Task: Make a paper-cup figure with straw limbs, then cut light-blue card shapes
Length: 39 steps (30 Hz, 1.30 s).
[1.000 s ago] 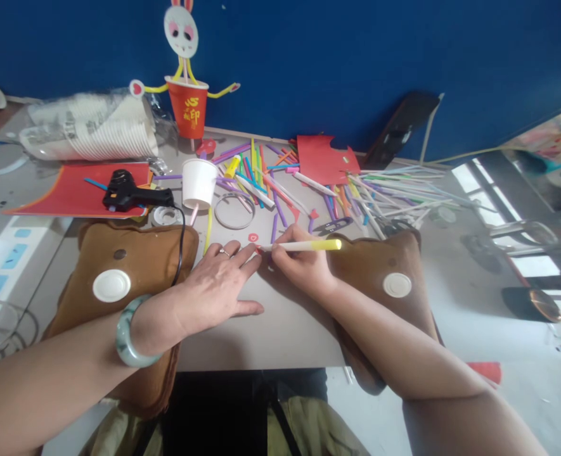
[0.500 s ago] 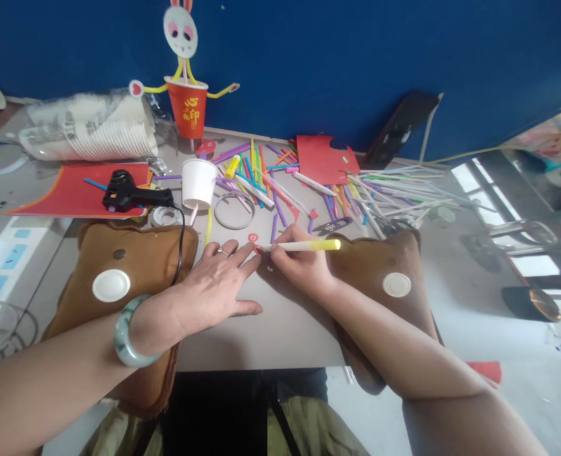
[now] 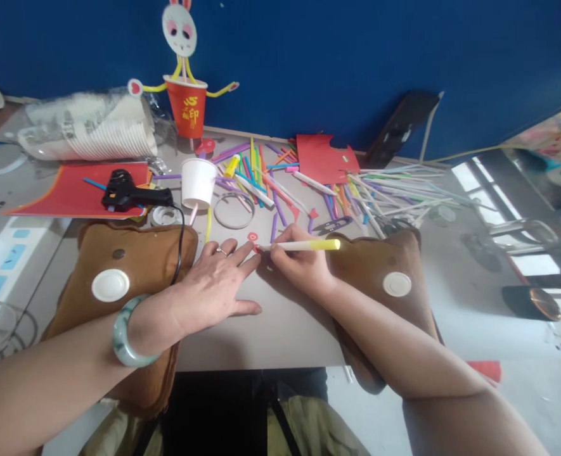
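My right hand (image 3: 303,261) grips a white marker with a yellow end (image 3: 311,245), its tip pointing left. That tip meets a small red paper piece (image 3: 257,249) on the table, partly covered by fingers. My left hand (image 3: 218,278) lies flat with fingers spread, the fingertips at the edge of this piece. Just beyond sits a small red paper disc (image 3: 252,236) with a light mark on it. Past my left hand stands an upturned white paper cup (image 3: 198,183) with pipe cleaners at its top and underside.
Brown cushions (image 3: 137,253) lie under both forearms. A black glue gun (image 3: 132,193) rests on red card (image 3: 75,187), its cord crossing the left cushion. Behind are a rabbit-faced red cup figure (image 3: 185,107), bagged cups (image 3: 90,126), a tape roll (image 3: 234,210) and many pipe cleaners (image 3: 394,190).
Hardly anything differs. Both hands keep their places, and the marker tip stays at the small red paper piece.
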Tool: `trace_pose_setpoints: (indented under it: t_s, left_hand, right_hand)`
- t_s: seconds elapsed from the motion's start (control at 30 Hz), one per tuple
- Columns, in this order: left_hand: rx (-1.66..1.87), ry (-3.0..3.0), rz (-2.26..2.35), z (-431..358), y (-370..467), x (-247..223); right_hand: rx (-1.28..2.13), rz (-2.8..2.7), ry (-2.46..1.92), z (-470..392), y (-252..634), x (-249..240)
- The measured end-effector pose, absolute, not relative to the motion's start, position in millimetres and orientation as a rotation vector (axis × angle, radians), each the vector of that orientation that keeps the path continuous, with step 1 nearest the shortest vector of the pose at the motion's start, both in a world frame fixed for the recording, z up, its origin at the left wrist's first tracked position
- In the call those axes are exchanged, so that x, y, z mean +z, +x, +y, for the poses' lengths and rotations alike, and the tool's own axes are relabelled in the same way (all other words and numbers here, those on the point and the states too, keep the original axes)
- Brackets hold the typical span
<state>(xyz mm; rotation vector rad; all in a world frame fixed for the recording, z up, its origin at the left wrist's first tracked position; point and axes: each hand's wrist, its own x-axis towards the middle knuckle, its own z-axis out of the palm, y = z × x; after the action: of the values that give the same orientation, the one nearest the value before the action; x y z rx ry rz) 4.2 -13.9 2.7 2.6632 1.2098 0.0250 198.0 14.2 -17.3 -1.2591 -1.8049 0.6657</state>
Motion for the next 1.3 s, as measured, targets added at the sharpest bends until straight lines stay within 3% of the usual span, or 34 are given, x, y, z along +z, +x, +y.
trace_pose_setpoints:
  t_s: [1.3]
  left_hand:
    - [0.017,2.709,1.208,-14.3,3.0,4.1]
  right_hand:
    - [0.725,-1.794,-1.299,13.3,197.8,-17.1]
